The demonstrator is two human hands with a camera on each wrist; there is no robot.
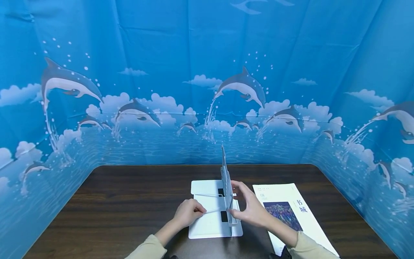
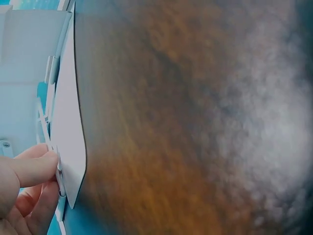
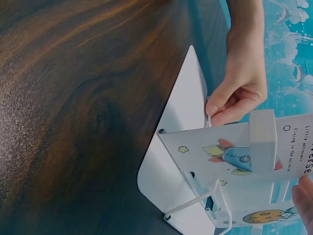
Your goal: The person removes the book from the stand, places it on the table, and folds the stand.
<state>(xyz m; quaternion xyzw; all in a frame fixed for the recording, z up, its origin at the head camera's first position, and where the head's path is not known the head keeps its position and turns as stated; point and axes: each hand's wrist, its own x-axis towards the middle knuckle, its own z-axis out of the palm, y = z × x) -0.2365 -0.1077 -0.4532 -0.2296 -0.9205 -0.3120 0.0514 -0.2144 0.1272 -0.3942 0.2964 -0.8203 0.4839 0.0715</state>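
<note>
At the lower centre of the head view, a white folding stand [image 1: 207,230] is resting on the dark table [image 1: 129,201], its base lying flat while its printed panel [image 1: 226,180] is standing nearly upright. The left hand [image 1: 189,213] is pinching one end of a thin wire rod [image 1: 215,210] between thumb and fingertips, with hardly any gap. The right hand [image 1: 249,207] is forming a wide curve at the panel's right side, thumb low and fingers farther up; whether it is gripping an edge or only steadying the face, I cannot tell.

If the right hand were letting go too soon, the panel could be toppling, since the rod may not be seated. Pulling unevenly on the rod could be springing it loose or dragging the base askew, and fingertips near the hinge could be getting nipped.

A second rod [image 1: 207,195] is lying across the base farther up the frame, possibly crowding the first. At lower right, a magazine [image 1: 278,194] is lying under the right forearm, limiting room there. Behind, a dolphin-print curtain [image 1: 194,54] is filling the upper frame.
</note>
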